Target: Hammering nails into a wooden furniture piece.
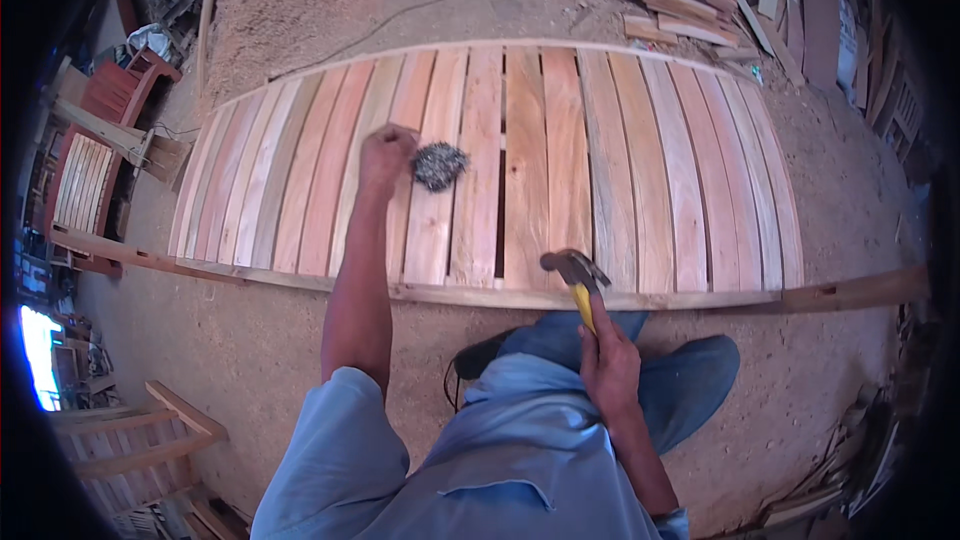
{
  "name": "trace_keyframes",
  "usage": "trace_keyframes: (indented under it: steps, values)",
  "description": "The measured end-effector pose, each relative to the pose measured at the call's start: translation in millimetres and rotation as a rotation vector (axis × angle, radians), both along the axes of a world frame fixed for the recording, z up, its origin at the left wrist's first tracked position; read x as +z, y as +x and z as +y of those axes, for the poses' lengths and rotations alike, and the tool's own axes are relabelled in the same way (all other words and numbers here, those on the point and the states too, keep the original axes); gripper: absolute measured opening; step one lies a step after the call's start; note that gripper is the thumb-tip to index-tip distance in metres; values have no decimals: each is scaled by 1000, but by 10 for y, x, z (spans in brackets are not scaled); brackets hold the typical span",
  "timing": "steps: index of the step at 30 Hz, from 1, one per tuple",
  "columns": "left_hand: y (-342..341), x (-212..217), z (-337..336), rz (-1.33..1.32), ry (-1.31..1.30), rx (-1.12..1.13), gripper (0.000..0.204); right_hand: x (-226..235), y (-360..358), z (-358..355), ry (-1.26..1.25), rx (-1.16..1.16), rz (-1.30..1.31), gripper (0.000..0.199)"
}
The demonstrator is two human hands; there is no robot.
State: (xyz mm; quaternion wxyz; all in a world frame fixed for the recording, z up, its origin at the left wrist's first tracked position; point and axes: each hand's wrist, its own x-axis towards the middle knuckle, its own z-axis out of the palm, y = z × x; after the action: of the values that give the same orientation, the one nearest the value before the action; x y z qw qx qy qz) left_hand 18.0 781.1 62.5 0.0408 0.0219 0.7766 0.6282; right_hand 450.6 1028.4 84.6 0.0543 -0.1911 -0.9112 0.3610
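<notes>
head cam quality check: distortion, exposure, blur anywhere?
Head view: strong fisheye, the slatted wooden panel bows upward and black vignette fills the corners; a bright window at the left edge is blown out; light is soft, with faint shadows; left hand by the pile of nails and right hand on the hammer look sharp.

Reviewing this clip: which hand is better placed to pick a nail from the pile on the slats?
Left. The left hand is stretched out over the slatted panel, right beside the pile of nails. The right hand is back near the body, gripping the yellow-handled hammer.
</notes>
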Motion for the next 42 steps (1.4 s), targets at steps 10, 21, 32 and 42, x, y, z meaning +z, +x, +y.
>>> trace_keyframes:
  steps: [10, 21, 32, 42]
  values:
    - [1301, 443, -71, 45, 8, -22, 27, 4, -18, 67, 88, 15, -54, 63]
    - [2806, -127, 417, 202, -202, -167, 14, 25, -14, 74, 124, 61, -55, 67]
    - [2941, -372, 715, 419, -495, -62, 9, 367, -58, 32, 57, 93, -50, 68]
    - [2954, -386, 734, 420, -513, -93, 11, 479, -61, -68, 247, 173, -90, 72]
